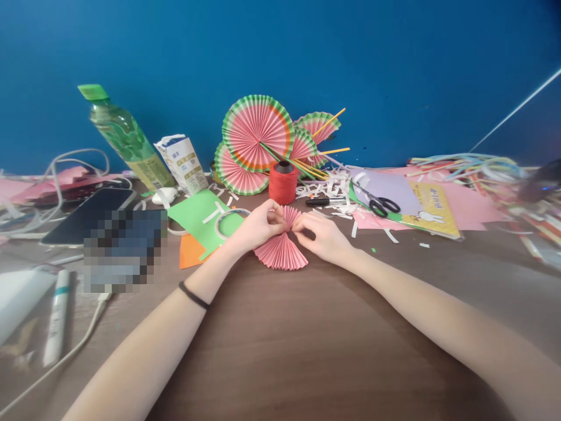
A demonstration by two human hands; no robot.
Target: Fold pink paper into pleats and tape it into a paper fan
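A pink pleated paper fan (281, 252) is spread above and below its pinched middle, low over the brown table. My left hand (265, 225) grips it from the left, fingers closed near the centre. From the right, my right hand (322, 234) pinches at the same middle, thumb and fingertips together. Any thread or small piece between the fingertips is too small to make out. Just behind the fan stands a spool of red thread (283, 186). Finished-looking round paper fans (258, 131) in pink and green lean against the blue wall behind it.
Left are a roll of tape (220, 229), green paper (193, 213), a milk carton (184, 166), a green bottle (127, 137), a phone (87, 219) and a marker (56, 318). Right are scissors (383, 206), a black pen (322, 202), paper scraps (337, 186) and a yellow packet (432, 204).
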